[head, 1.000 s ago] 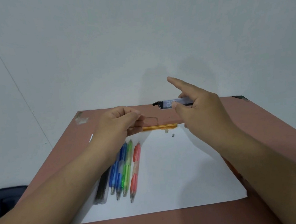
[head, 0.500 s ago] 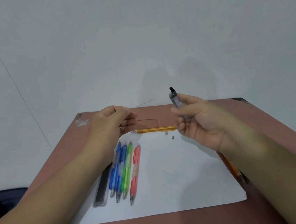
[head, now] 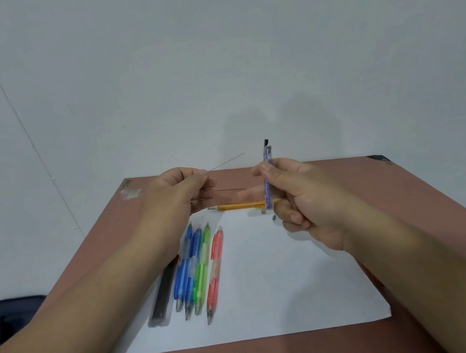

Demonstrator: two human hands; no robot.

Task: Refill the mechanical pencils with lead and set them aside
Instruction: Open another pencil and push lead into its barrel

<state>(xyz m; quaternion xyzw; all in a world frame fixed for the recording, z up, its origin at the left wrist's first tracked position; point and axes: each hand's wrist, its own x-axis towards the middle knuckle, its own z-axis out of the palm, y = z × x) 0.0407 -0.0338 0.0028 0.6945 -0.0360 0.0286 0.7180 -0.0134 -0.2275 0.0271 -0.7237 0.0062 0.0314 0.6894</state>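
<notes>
The left hand (head: 174,194) pinched 1 thin lead (head: 226,161) jutting past its fingertips, the right hand (head: 300,198) gripped the upright lead tube (head: 268,178), the yellow mechanical pencil (head: 240,205) lay just below both, and excess pressure could snap that lead.

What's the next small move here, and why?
Probably set the lead case down from the right hand, then take up the orange pencil: the left hand already pinches a lead, and that pencil lies untouched on the table.
</notes>
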